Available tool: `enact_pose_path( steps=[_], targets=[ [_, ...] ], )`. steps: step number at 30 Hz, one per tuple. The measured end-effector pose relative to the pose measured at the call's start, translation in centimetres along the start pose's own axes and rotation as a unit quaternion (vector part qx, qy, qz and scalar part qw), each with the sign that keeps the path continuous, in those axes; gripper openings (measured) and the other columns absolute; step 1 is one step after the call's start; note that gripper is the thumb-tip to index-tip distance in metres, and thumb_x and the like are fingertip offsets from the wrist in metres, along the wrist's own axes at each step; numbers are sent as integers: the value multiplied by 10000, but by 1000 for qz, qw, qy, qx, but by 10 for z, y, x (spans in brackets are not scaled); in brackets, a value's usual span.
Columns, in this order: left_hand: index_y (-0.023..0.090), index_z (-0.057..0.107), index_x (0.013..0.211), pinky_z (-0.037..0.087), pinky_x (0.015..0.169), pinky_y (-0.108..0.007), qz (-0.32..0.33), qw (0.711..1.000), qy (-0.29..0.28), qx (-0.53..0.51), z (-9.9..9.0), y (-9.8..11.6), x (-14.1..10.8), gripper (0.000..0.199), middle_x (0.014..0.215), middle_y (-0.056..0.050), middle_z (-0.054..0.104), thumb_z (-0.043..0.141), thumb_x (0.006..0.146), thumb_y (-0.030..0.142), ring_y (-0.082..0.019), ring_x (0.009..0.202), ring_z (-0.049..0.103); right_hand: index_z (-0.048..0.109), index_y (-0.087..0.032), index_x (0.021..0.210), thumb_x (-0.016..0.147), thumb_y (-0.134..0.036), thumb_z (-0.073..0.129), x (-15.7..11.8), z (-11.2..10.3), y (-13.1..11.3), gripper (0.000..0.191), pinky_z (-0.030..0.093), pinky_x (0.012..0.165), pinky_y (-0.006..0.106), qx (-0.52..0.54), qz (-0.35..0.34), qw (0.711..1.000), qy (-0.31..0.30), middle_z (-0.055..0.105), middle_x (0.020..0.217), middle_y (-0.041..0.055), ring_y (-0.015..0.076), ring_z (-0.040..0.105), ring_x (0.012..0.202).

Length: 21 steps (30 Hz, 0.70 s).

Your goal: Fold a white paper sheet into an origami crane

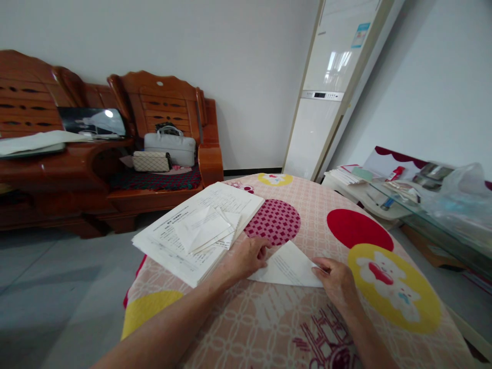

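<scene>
A folded sheet of paper (288,266) with faint print lies on the patterned tablecloth, its upper edge coming to a point. My left hand (249,256) is closed at its left side, fingers curled against the paper. At its right corner my right hand (336,279) pinches the paper between thumb and fingers. To the left rests a thick stack of printed sheets (169,246). Several small folded papers (209,228) lie on top of that stack, near my left wrist.
The round table's cloth (269,328) has coloured circles. Beyond it stand wooden chairs (165,102) holding a grey bag (172,146) and a quilted purse (151,161). A tall air conditioner (313,128) is at the back. On the right, a glass shelf (423,210) carries papers and a plastic bag (457,192).
</scene>
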<state>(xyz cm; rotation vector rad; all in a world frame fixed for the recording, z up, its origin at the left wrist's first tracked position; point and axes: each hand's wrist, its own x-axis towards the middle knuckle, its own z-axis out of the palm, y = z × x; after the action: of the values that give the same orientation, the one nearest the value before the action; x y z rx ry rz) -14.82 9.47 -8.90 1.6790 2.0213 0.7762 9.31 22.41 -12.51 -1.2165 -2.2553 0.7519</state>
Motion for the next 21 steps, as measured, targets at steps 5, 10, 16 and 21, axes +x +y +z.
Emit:
enact_pose_path(
  steps=[5, 10, 16, 21],
  targets=[
    [175, 662, 1127, 474, 917, -286, 121, 992, -14, -37, 9, 7, -3, 413, 1120, -67, 680, 584, 748, 30, -185, 1013, 628, 750, -143, 1018, 741, -318, 546, 0, 1, 0, 386, 505, 766, 363, -1, 6, 1000, -11, 756, 941, 120, 267, 692, 840],
    [170, 559, 1307, 373, 1100, -396, 224, 971, -81, 2, 33, 10, -10, 469, 1393, -134, 516, 561, 843, 104, -240, 1299, 468, 743, -126, 1035, 726, -319, 557, 1, 1, -2, 410, 499, 715, 342, 0, 20, 1000, -3, 753, 890, 117, 255, 684, 789],
    [235, 488, 1380, 318, 1134, -421, 257, 956, -117, 76, 40, 6, -10, 463, 1492, -129, 386, 466, 926, 153, -249, 1381, 358, 742, -89, 993, 666, -317, 609, 4, -17, 8, 420, 471, 613, 306, 61, 51, 996, -44, 716, 716, 79, 219, 642, 649],
    [312, 433, 1417, 311, 1128, -444, 277, 945, -132, 114, 42, 4, -10, 596, 1550, -102, 276, 425, 885, 43, -293, 1408, 295, 743, -105, 965, 622, -262, 641, 4, -35, 23, 391, 442, 583, 271, 95, 68, 990, -76, 697, 723, 56, 194, 621, 657]
  ],
)
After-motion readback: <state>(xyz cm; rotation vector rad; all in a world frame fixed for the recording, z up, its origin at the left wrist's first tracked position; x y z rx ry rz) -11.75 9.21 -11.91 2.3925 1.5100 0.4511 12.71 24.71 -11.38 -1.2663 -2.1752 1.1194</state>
